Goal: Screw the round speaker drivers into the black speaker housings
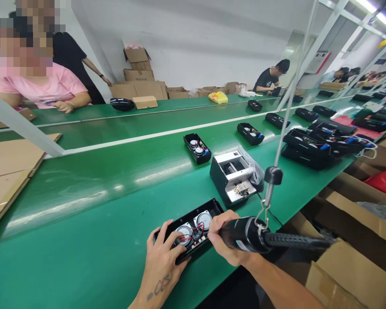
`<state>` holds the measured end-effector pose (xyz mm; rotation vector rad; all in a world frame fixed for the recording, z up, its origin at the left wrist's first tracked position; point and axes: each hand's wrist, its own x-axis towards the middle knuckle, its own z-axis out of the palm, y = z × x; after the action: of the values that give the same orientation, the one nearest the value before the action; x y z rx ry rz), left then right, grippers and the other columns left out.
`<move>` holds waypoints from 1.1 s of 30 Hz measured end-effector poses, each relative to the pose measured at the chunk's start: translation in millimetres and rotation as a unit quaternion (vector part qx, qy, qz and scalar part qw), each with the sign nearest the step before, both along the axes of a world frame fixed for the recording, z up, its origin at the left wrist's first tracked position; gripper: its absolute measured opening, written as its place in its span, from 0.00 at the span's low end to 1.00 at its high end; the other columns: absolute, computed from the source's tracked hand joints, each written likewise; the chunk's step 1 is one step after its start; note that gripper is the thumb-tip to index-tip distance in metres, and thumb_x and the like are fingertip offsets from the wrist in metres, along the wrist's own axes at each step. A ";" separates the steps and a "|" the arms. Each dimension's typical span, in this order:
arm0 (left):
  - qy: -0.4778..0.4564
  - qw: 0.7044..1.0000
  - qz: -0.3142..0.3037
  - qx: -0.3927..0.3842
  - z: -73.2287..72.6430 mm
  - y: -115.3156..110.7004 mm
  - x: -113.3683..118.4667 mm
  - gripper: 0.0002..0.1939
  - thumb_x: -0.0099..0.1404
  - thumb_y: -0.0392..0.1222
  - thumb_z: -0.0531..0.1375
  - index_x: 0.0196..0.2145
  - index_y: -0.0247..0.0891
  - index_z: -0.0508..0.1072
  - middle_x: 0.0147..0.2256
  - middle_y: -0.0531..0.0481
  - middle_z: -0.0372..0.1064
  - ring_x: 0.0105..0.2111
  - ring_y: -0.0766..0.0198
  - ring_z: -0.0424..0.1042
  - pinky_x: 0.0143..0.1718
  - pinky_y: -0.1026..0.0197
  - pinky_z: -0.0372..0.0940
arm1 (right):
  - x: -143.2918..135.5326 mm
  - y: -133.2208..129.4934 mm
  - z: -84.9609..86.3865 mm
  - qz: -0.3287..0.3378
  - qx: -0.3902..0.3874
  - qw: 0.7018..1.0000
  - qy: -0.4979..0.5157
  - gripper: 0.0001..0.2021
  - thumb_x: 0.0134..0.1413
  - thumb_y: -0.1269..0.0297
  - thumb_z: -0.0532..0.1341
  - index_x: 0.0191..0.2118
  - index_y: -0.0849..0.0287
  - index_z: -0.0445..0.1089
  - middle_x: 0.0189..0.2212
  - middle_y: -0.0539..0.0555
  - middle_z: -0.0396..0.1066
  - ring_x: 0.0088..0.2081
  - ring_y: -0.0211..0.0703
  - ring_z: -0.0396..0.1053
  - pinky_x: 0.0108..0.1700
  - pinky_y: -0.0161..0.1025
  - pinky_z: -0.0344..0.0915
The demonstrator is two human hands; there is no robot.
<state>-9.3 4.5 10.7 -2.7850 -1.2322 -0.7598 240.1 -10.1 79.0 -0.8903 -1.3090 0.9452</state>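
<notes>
An open black speaker housing lies at a slant on the green bench, with two round silver speakers, red wires and small white connectors inside. My left hand grips its left end, the thumb and some fingers reaching over the near speaker. Wrapped round a black power screwdriver is my right hand, at the right end of the housing. The tool hangs from a cord by a metal hook and is held nearly level; its tip is hidden by my hand.
Just behind the housing stands a black and white screw feeder. More open housings line the green belt, with a pile at right. Cardboard boxes stand at lower right. People sit across the line.
</notes>
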 end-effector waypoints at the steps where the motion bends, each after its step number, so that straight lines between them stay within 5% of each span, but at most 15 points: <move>1: -0.006 1.000 0.003 0.004 1.5 -0.5 1.5 0.06 0.60 0.40 0.72 0.31 0.49 0.79 0.45 0.51 0.81 0.63 0.38 0.68 0.58 0.38 0.57 | -1.8 0.1 2.4 -0.006 0.018 1.000 -0.019 0.11 0.55 0.64 0.73 0.36 0.50 0.70 0.28 0.50 0.71 0.28 0.44 0.72 0.35 0.47 0.74; 7: -0.043 0.999 0.018 0.014 3.5 -0.3 4.9 0.08 0.57 0.36 0.71 0.30 0.49 0.79 0.43 0.52 0.82 0.62 0.37 0.69 0.57 0.37 0.59 | 1.4 5.3 24.0 -0.044 0.060 0.997 -0.006 0.10 0.60 0.66 0.70 0.44 0.50 0.70 0.27 0.44 0.72 0.23 0.38 0.70 0.28 0.39 0.70; 11: -0.001 0.999 -0.005 0.036 -2.0 5.3 -2.0 0.06 0.59 0.40 0.72 0.32 0.49 0.79 0.45 0.51 0.82 0.62 0.37 0.70 0.56 0.38 0.60 | 45.7 25.4 53.6 -0.180 0.080 0.973 0.121 0.21 0.61 0.61 0.72 0.55 0.46 0.65 0.23 0.39 0.68 0.23 0.39 0.68 0.31 0.41 0.70; 14: 0.015 0.999 0.003 0.035 -3.3 8.0 -3.0 0.05 0.60 0.42 0.72 0.31 0.48 0.79 0.46 0.51 0.81 0.62 0.35 0.70 0.55 0.37 0.62 | 83.5 48.9 68.0 -0.277 0.109 0.946 0.128 0.18 0.61 0.53 0.72 0.50 0.48 0.67 0.21 0.38 0.65 0.20 0.37 0.63 0.29 0.40 0.66; 18: 0.015 0.999 0.017 0.032 -2.0 7.6 0.5 0.06 0.60 0.42 0.73 0.32 0.49 0.80 0.47 0.50 0.81 0.62 0.34 0.70 0.54 0.36 0.64 | 103.7 72.2 60.4 -0.317 0.082 0.943 0.067 0.17 0.58 0.52 0.74 0.41 0.52 0.68 0.18 0.39 0.66 0.19 0.35 0.63 0.28 0.39 0.65; 22: 0.007 0.999 0.025 0.023 -5.3 6.9 0.2 0.06 0.58 0.40 0.74 0.31 0.48 0.80 0.47 0.49 0.82 0.62 0.35 0.70 0.55 0.36 0.64 | 99.2 71.3 54.1 -0.248 0.028 0.968 0.016 0.17 0.53 0.53 0.76 0.36 0.54 0.69 0.15 0.41 0.66 0.16 0.35 0.60 0.22 0.37 0.61; 27: -0.001 1.000 0.025 -0.003 -9.0 5.6 1.1 0.07 0.58 0.41 0.74 0.33 0.48 0.81 0.48 0.48 0.81 0.64 0.34 0.69 0.57 0.34 0.64 | 71.5 40.3 58.2 -0.067 -0.048 0.996 -0.040 0.15 0.51 0.57 0.78 0.37 0.56 0.74 0.16 0.44 0.69 0.17 0.38 0.64 0.22 0.38 0.64; 33: -0.035 0.997 0.046 -0.046 0.4 -3.1 11.7 0.09 0.56 0.39 0.76 0.31 0.46 0.80 0.47 0.49 0.81 0.65 0.32 0.68 0.59 0.27 0.62 | 8.4 3.7 51.7 0.135 0.015 0.979 0.154 0.20 0.58 0.54 0.75 0.51 0.49 0.70 0.22 0.41 0.68 0.18 0.33 0.59 0.20 0.34 0.57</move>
<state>2.4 1.4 11.1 -2.7713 -1.4319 -0.8208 248.5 -6.4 130.7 -0.5224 -1.1873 1.2205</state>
